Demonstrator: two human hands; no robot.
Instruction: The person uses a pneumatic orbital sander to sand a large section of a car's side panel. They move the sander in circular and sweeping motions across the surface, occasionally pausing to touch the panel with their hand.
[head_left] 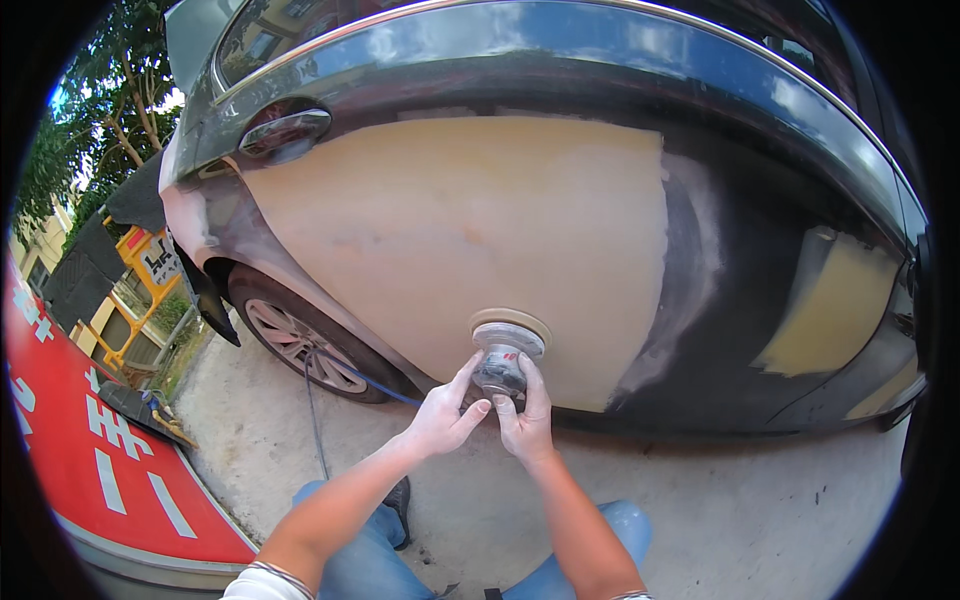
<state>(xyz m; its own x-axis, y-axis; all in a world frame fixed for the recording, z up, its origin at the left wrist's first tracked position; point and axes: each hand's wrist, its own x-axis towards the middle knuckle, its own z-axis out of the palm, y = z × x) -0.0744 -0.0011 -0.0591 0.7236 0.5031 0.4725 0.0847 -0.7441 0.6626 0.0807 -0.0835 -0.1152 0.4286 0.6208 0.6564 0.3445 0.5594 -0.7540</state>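
Note:
Both hands are on a round, grey and black orbital sander (500, 368), whose pad lies against the lower part of a dark car door (745, 190). My left hand (440, 418) grips the sander's left side, its thumb near the bottom end. On the opposite side, my right hand (528, 420) has its fingers along the body and its thumb underneath. White dust coats the fingers of both hands. A wide beige patch of body filler (460, 210) covers most of the door around the pad. Whether the pad is spinning cannot be told.
A blue hose (365, 378) runs left of the sander past the car wheel (300, 335). Farther right on the car is a smaller filler patch (835, 305). A red sign board (110, 440) stands at the left, near a yellow barrier (150, 265). Concrete ground (700, 500) lies below.

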